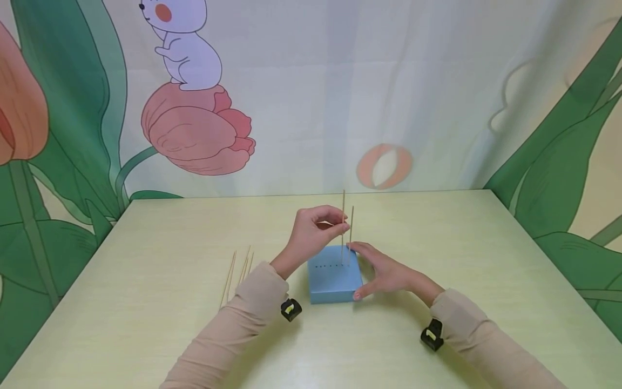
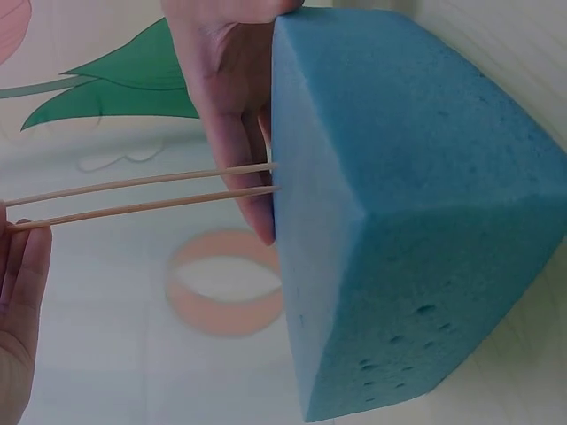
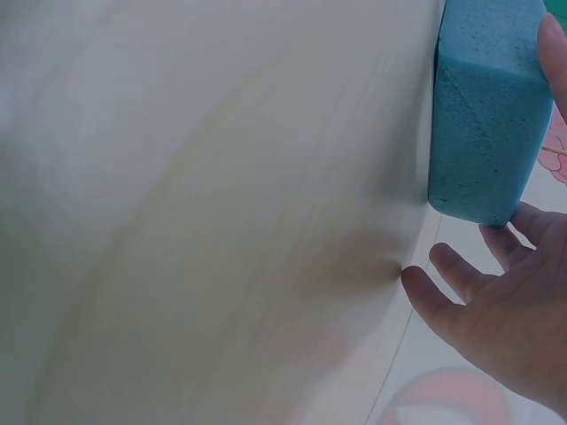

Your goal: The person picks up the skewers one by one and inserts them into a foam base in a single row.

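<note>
A blue foam block (image 1: 332,283) with a row of small holes across its top lies on the table. Between thumb and fingertips, my left hand (image 1: 315,229) pinches a thin wooden stick (image 1: 343,201) held upright, its lower end at the row of holes. Just right of it a second wooden stick (image 1: 352,219) stands in the block. In the left wrist view both sticks (image 2: 133,182) meet the block's top face. My right hand (image 1: 384,270) holds the block's right side, thumb at the near corner and fingers at the far one; some fingers are spread off it.
Several loose wooden sticks (image 1: 228,281) lie on the table to the left, partly behind the left sleeve (image 1: 243,319). A printed curtain (image 1: 291,108) hangs behind the table's far edge. The pale table (image 1: 389,351) extends around the block.
</note>
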Demonstrator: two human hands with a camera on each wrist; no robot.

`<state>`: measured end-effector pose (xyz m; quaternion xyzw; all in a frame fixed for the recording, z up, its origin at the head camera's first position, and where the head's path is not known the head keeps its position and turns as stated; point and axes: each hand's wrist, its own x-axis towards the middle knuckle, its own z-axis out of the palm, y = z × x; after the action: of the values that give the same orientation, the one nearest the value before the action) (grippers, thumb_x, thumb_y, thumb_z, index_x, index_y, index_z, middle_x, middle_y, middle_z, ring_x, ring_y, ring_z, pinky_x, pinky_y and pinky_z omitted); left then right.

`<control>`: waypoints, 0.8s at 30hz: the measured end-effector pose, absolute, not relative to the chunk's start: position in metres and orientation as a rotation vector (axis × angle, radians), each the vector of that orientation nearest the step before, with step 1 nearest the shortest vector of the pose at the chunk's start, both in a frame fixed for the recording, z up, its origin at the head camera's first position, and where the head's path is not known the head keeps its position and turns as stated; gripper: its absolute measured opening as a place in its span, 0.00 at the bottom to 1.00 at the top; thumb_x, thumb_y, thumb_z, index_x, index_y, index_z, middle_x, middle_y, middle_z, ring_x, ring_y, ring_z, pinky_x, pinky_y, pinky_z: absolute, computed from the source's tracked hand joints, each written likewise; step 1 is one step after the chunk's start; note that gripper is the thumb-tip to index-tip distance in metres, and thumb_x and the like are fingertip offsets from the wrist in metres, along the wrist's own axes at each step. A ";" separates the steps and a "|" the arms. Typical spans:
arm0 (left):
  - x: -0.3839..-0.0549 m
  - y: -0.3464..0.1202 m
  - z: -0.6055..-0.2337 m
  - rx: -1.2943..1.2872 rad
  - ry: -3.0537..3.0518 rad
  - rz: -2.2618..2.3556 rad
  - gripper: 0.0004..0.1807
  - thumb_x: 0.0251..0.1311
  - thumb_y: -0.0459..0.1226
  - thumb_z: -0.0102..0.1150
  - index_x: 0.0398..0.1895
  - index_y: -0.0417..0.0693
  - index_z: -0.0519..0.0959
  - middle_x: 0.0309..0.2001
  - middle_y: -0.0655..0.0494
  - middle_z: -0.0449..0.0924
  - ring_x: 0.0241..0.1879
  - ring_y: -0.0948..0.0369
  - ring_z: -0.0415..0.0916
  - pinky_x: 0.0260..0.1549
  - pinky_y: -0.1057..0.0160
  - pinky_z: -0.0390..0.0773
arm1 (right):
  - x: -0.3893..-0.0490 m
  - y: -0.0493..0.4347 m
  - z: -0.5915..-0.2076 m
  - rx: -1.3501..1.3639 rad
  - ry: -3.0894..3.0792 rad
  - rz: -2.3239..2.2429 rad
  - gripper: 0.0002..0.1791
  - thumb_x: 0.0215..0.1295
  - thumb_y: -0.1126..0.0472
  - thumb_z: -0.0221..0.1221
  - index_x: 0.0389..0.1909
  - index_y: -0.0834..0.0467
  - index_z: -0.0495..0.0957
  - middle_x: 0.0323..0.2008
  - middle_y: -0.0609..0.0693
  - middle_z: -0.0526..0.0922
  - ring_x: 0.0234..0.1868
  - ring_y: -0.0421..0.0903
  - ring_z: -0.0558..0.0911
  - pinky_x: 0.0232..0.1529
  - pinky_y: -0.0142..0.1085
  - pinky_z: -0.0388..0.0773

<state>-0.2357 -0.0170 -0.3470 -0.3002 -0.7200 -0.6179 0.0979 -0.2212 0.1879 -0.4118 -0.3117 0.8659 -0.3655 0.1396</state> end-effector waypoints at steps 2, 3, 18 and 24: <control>-0.235 -0.017 -0.349 -0.886 -2.168 -1.815 0.06 0.48 0.27 0.64 0.30 0.32 0.80 0.28 0.45 0.82 0.29 0.57 0.80 0.30 0.65 0.80 | -0.222 0.188 -0.413 -0.902 2.507 -1.049 0.59 0.40 0.48 0.72 0.68 0.63 0.47 0.67 0.60 0.50 0.66 0.58 0.52 0.62 0.56 0.51; -0.235 -0.016 -0.351 -0.884 -2.185 -1.808 0.06 0.48 0.27 0.64 0.30 0.32 0.80 0.28 0.45 0.82 0.29 0.58 0.80 0.30 0.66 0.79 | -0.222 0.188 -0.413 -0.904 2.509 -1.045 0.59 0.40 0.47 0.72 0.68 0.63 0.47 0.67 0.60 0.50 0.66 0.58 0.52 0.62 0.56 0.51; -0.233 -0.012 -0.367 -0.855 -2.308 -1.708 0.05 0.49 0.28 0.65 0.31 0.36 0.81 0.30 0.46 0.82 0.30 0.57 0.80 0.30 0.70 0.79 | -0.222 0.188 -0.414 -0.924 2.495 -1.055 0.59 0.40 0.48 0.72 0.69 0.60 0.46 0.67 0.58 0.49 0.67 0.56 0.50 0.63 0.55 0.49; -0.227 -0.012 -0.358 -0.846 -2.296 -1.698 0.05 0.49 0.26 0.63 0.29 0.32 0.80 0.29 0.42 0.81 0.30 0.51 0.80 0.30 0.66 0.79 | -0.222 0.188 -0.414 -0.924 2.491 -1.067 0.59 0.40 0.49 0.72 0.69 0.58 0.46 0.67 0.57 0.49 0.67 0.56 0.50 0.62 0.56 0.49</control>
<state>-0.2271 -0.0115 -0.3577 -0.2832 -0.7684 -0.5680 0.0814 -0.2224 0.1881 -0.4137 -0.3195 0.8616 -0.3691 0.1387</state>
